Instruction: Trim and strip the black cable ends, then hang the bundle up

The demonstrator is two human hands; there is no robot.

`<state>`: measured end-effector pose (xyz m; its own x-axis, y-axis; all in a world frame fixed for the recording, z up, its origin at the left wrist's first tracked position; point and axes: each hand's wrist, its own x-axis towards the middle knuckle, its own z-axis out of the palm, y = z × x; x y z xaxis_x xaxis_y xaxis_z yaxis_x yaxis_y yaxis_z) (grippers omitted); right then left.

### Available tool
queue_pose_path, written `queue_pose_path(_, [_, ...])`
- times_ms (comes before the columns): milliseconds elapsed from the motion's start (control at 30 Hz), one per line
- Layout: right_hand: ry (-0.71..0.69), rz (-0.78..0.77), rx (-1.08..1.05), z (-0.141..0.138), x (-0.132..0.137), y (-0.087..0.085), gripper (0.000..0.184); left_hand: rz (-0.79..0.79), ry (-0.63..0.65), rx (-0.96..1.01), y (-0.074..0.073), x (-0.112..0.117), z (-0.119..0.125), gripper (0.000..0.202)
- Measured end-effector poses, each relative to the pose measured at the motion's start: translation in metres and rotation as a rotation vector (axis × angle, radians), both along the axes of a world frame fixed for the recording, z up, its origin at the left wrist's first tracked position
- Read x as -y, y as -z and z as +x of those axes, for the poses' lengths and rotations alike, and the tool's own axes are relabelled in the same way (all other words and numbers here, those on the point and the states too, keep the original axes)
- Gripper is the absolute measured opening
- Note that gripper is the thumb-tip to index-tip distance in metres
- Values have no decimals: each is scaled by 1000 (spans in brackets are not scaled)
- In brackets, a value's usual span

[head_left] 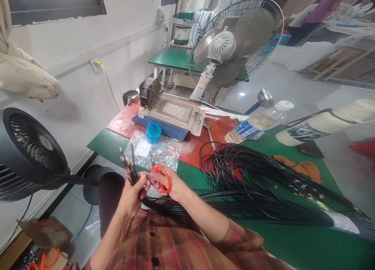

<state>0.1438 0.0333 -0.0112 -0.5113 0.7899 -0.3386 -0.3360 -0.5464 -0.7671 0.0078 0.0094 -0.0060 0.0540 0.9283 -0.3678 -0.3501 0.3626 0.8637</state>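
Observation:
My left hand (133,192) is closed around a bundle of black cables (131,172). Their stripped ends, with copper and orange-red wires showing, point up and away from me. My right hand (165,182) holds orange-handled scissors (166,180), blades pointing up and to the left. The fingertips of both hands meet beside the bundle; what they pinch there is too small to make out. From my hands the cables run right, under my right forearm, towards a large coiled heap of black cable (234,164) on the table. Just beyond my hands lies a clear plastic bag (170,152).
A blue cup (153,133) stands before a blue-sided heating unit (164,125) with a small fan (150,91). A spoon (210,137), a water bottle (249,127) and a white flask (319,125) are to the right. Large fans stand at left (32,152) and behind (231,43).

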Motion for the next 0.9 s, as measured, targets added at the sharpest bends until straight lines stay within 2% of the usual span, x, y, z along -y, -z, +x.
queue_pose_path(133, [-11,-21,38,3,-3,-3,49,-29,33,3,0,1,-1,24])
queue_pose_path(300, [-49,-25,46,5,-5,-4,46,11,92,-13,2,2,-3,29])
queue_pose_path(500, [-56,-33,4,3,-1,-1,44,22,73,1,2,2,-3,27])
queue_pose_path(900, [123,-1,-21,-6,2,-1,43,12,28,0,-1,1,-1,26])
